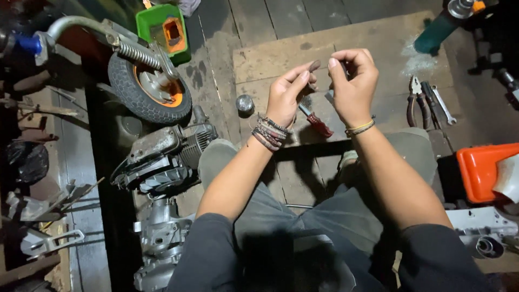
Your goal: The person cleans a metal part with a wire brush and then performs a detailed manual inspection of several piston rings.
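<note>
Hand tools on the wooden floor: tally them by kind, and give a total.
Red-handled screwdriver, below the hands: 1
Pliers, right of the hands: 1
Wrench, beside the pliers: 1
Dark-handled tool between pliers and wrench, kind unclear: 1
Total: 4

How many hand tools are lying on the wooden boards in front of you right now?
3 I can make out: a red-handled screwdriver below the hands, and red-handled pliers with a wrench beside them to the right. A dark tool between those two may be a fourth.
</note>
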